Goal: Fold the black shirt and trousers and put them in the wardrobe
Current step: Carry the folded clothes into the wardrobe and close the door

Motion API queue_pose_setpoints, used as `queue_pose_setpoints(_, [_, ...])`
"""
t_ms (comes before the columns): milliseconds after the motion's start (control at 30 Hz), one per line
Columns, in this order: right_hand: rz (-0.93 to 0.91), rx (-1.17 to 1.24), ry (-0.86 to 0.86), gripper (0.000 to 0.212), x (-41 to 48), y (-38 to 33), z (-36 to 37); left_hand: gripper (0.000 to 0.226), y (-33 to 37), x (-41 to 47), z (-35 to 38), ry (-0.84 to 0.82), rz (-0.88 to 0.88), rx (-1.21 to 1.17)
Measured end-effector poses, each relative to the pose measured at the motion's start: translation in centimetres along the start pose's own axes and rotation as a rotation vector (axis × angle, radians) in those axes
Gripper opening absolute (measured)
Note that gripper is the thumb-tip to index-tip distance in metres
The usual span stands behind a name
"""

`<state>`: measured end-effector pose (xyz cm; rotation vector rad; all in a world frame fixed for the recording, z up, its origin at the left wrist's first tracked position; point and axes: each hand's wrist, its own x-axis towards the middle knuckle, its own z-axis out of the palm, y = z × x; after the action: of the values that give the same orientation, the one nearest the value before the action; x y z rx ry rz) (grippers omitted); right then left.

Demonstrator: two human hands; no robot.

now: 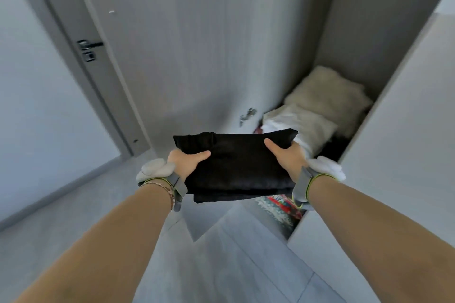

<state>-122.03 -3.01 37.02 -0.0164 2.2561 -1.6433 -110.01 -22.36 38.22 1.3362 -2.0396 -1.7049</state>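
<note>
A folded black stack (pixel 236 167) is held in 2 hands before the open wardrobe (pixel 364 32).
The stack is gripped at its left edge by the left hand (pixel 187 162) and at its right edge by the right hand (pixel 286 157). On each side the thumb is laid across the top, and the fingers are hidden under the cloth. At least 2 layers are seen at the near edge, but shirt and trousers cannot be told apart. The stack is carried level in the air, just in front of the wardrobe opening. Inside, a cream fluffy bundle (pixel 327 96) is seen behind pale folded linen (pixel 307 130), and a patterned red and white fabric (pixel 280 204) is seen lower down. At the far left a black door handle (pixel 89 44) is seen.
</note>
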Motion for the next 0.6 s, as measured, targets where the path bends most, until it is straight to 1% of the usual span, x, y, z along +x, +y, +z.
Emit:
queue_pose_setpoints(33, [0.015,-0.001,0.041,0.054,1.0,0.1,-0.7,0.063,1.3,0.9,1.4,-0.041,0.029,0.026])
queue_pose_setpoints(100, [0.048,0.017,0.16,0.054,3.5,0.1,-1.6,0.057,3.1,3.9,4.0,-0.111,0.056,-0.003])
queue_pose_setpoints(133, [0.078,0.052,0.246,0.053,6.2,0.3,-2.7,0.054,5.3,6.5,6.9,-0.17,0.073,0.023])
queue_pose_setpoints(233, [0.118,0.063,0.341,0.052,9.3,0.7,-4.1,0.05,7.5,9.8,10.8,-0.241,0.12,0.075])
queue_pose_setpoints(300, [0.161,0.052,0.416,0.057,12.0,1.3,-4.9,0.052,8.6,12.7,14.2,-0.273,0.116,0.133])
queue_pose_setpoints(400, [0.209,0.037,0.517,0.063,17.1,2.4,-5.9,0.048,10.5,17.0,19.5,-0.328,0.185,0.202])
queue_pose_setpoints(533, [0.271,-0.017,0.664,0.074,23.8,3.1,-6.3,0.029,12.9,22.8,26.3,-0.382,0.288,0.257])
queue_pose_setpoints(600, [0.305,-0.034,0.727,0.076,26.5,3.6,-6.8,0.025,14.4,24.9,29.4,-0.443,0.285,0.279])
